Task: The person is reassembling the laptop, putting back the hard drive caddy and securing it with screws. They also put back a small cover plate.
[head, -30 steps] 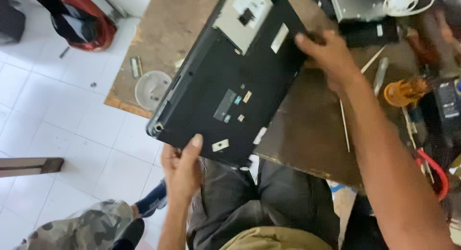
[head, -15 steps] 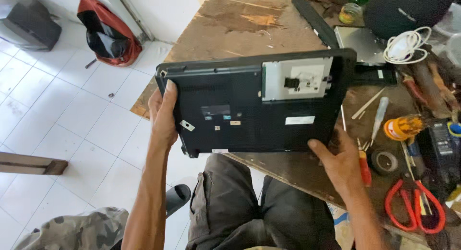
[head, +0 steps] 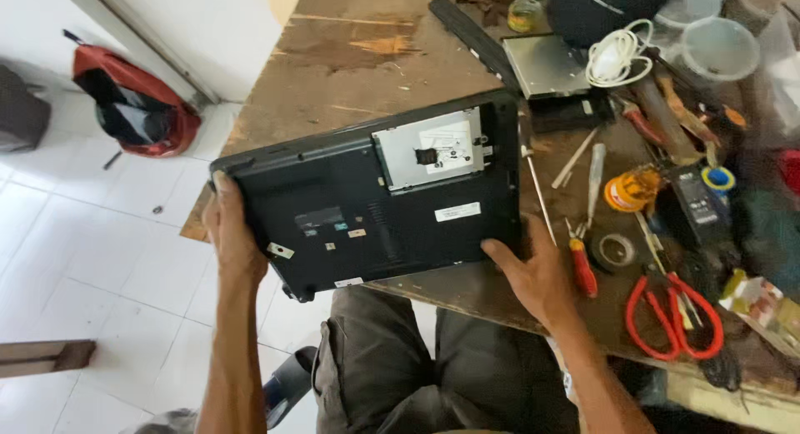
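Laptop [head: 367,205]: black, upside down, its underside facing up; it lies at the near-left corner of the surface [head: 350,59], with the left end jutting past the edge over the tiled floor [head: 83,259].
Open bay [head: 432,147]: a cover is off near the laptop's far edge, showing a silver drive with a white label.
Left hand [head: 231,234]: fingers wrapped around the laptop's left end, holding it.
Right hand [head: 533,271]: fingers closed on the near-right corner, thumb on the underside.
Step, as I judge it: squaring the flipped laptop on the surface for work on the bay.
Next move calls for: setting it flat and fully supported, then freeing one hand for a tool.
Red-handled screwdriver [head: 582,266]: just beside the right hand.
Tape roll [head: 615,249]: near the screwdriver.
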